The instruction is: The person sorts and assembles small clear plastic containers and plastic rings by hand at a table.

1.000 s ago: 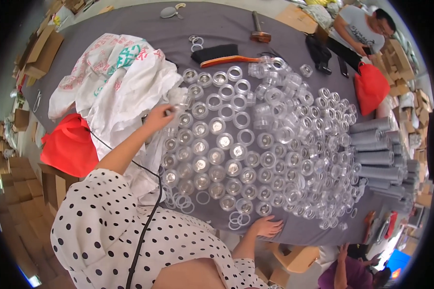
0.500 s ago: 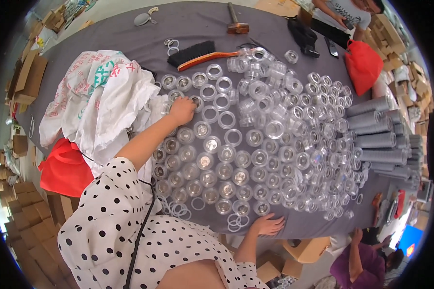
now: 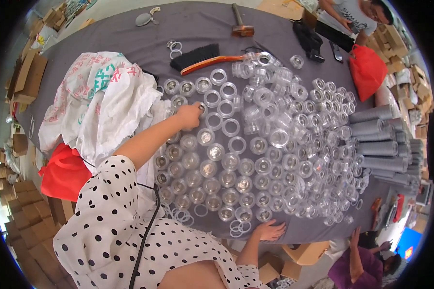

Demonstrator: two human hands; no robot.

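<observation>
My left hand [image 3: 190, 117] reaches in among the clear round plastic pieces, its fingers curled at the edge of one small cup-like piece [image 3: 202, 109]. The palm hides part of that piece and its neighbours. My right hand [image 3: 271, 231] rests flat at the near edge of the table, fingers stretched, holding nothing. Rows of clear cup-like pieces [image 3: 230, 161], some with a shiny round centre, stand between my hands. Open clear rings [image 3: 230, 127] lie just right of my left hand. Thin loose rings [image 3: 240, 228] lie close to my right hand.
A white printed sack [image 3: 101, 96] and a red bag [image 3: 65, 173] are at the left. Beyond the pieces lie a black-bristled brush [image 3: 197, 58] and a hammer [image 3: 242, 30]. Grey ribbed tubes [image 3: 378, 147] and another red bag [image 3: 367, 72] stand right. Other people are nearby.
The view has shifted slightly, so the table's things appear a little further right and down. My left hand has moved slightly right and nearer; my right hand stays flat on the table.
</observation>
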